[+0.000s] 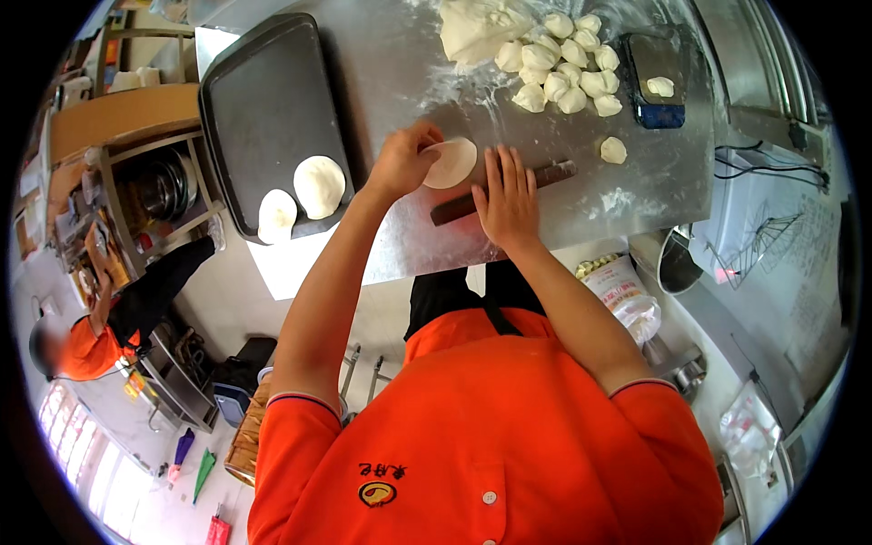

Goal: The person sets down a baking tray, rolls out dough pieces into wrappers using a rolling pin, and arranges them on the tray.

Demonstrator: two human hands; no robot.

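A flat dough round (452, 163) lies on the steel worktop (409, 238), its left edge pinched in the fingers of my left hand (411, 155). My right hand (507, 197) rests flat, fingers spread, over the middle of a dark rolling pin (555, 173), just right of the round. The pin lies at a slant, both ends showing. Several dough lumps (572, 75) are grouped at the upper right beside a large dough mass (477, 30). One lump (613, 150) sits alone, right of the pin. Two flattened rounds (319, 187) lie at the near end of a black tray (272, 27).
A digital scale (659, 116) bearing a small dough piece (660, 86) stands at the worktop's right. Flour is scattered around the lumps. A printed sack (616, 289) and a metal bin (671, 262) are below the near right edge. Far left, a co-worker (92, 347) stands by shelving.
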